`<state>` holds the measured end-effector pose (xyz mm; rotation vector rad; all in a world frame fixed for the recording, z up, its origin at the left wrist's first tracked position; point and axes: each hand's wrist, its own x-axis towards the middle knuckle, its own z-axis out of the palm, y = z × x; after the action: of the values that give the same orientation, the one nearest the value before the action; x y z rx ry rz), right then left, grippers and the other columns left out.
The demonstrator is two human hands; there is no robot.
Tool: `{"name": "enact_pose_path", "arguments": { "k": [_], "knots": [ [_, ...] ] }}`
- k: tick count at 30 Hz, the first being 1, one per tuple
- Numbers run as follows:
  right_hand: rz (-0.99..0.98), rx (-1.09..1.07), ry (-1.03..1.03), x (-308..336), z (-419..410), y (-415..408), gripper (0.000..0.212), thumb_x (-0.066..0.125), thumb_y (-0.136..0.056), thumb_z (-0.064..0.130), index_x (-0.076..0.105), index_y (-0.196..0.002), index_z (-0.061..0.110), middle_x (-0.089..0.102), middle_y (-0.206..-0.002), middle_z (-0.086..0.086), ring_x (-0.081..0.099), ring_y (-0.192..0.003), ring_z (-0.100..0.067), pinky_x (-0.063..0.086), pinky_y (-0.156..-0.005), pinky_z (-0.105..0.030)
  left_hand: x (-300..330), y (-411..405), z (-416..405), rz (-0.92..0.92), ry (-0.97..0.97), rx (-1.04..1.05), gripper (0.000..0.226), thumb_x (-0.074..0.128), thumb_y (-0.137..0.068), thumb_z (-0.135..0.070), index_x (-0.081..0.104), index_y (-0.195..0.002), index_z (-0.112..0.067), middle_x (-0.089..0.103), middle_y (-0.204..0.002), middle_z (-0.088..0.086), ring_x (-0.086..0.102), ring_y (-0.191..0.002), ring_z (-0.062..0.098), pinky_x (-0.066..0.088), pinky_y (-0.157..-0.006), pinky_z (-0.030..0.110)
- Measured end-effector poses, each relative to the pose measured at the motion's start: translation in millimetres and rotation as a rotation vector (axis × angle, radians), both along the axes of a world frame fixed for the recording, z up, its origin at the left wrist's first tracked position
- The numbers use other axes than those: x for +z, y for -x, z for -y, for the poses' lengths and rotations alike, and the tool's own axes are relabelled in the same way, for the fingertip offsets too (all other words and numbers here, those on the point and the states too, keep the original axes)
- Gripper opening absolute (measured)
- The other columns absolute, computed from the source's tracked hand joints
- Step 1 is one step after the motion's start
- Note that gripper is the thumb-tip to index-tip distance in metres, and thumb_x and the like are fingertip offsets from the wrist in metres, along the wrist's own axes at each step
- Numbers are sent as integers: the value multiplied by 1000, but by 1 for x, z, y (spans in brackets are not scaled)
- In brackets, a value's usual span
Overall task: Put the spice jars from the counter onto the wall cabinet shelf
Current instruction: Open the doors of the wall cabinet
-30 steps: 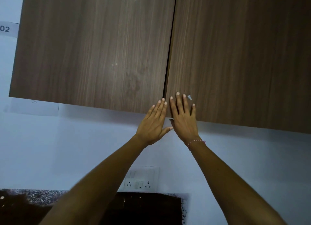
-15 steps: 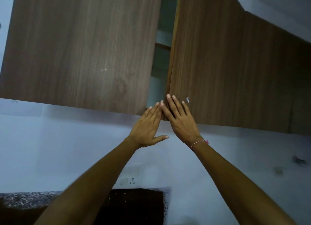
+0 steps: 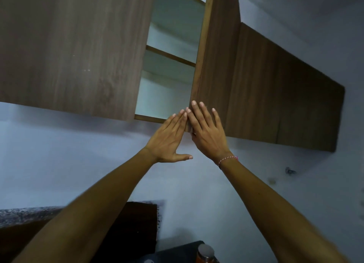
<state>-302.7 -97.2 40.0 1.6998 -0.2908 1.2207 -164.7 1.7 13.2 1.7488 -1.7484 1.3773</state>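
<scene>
The wall cabinet hangs overhead with its left door (image 3: 74,52) closed and its right door (image 3: 218,65) swung partly out. Through the gap I see pale inner walls, a middle shelf (image 3: 171,56) and the cabinet floor edge (image 3: 149,118), with nothing visible on them. My right hand (image 3: 208,132) lies on the right door's lower corner, fingers on the front face, thumb hidden behind the edge. My left hand (image 3: 167,140) is flat and holds nothing, its fingertips touching that same door edge. One spice jar (image 3: 204,253) with a grey lid and orange contents shows at the bottom edge.
A second brown cabinet (image 3: 285,97) continues to the right along the white wall. A speckled granite counter (image 3: 23,215) and a dark panel (image 3: 137,223) lie below on the left. The jar stands beside a dark object (image 3: 177,251).
The right cabinet door, closed a second ago, has swung outward and the gap has widened, showing the shelves. Both hands stayed at its lower corner. My view tilted, bringing the jar into sight.
</scene>
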Motion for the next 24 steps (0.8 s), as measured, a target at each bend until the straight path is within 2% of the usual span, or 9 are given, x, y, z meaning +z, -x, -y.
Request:
{"name": "enact_pose_path", "arguments": {
  "k": [6,10,14,16,21,24],
  "knots": [
    [-76,-27,-36,5,-2,48,69,60,-82,39,37,-139,6,40,-145,-16,38,-135,-31,29,-108,-50,0,40,6,3,-24,-75,113,34,-75,-78,-20,-140,-3,-24,-150,12,-17,-143,24,-6,-119,35],
    [-111,-53,-58,8,2,72,73,51,-83,51,36,-140,7,37,-147,-17,35,-136,-32,25,-109,-49,0,59,16,-13,-8,-122,113,35,-75,-77,-20,-140,-2,-26,-149,12,-23,-141,24,-17,-116,29],
    [-130,-49,-68,12,5,87,74,51,-83,53,39,-138,6,37,-147,-17,34,-137,-32,25,-110,-49,-2,85,32,-40,-10,-212,117,31,-73,-81,-21,-141,-2,-31,-149,11,-31,-140,21,-22,-115,26],
    [-122,-77,-78,14,11,104,74,52,-84,52,38,-138,5,36,-147,-17,32,-137,-32,23,-111,-48,0,103,42,-21,-13,-263,119,34,-73,-80,-17,-143,1,-28,-150,14,-27,-142,21,-19,-116,27],
    [-115,-189,-88,13,26,164,74,37,-88,53,31,-141,2,36,-147,-19,35,-136,-34,29,-109,-49,4,144,74,43,-24,-312,116,37,-75,-78,-22,-139,-2,-28,-149,14,-23,-142,26,-13,-118,34],
    [-87,-255,-141,8,35,191,75,43,-88,52,29,-142,1,34,-148,-19,32,-137,-33,27,-110,-49,7,164,92,94,-41,-332,114,36,-76,-77,-21,-140,-3,-25,-149,14,-21,-141,26,-16,-116,33]
  ]
}}
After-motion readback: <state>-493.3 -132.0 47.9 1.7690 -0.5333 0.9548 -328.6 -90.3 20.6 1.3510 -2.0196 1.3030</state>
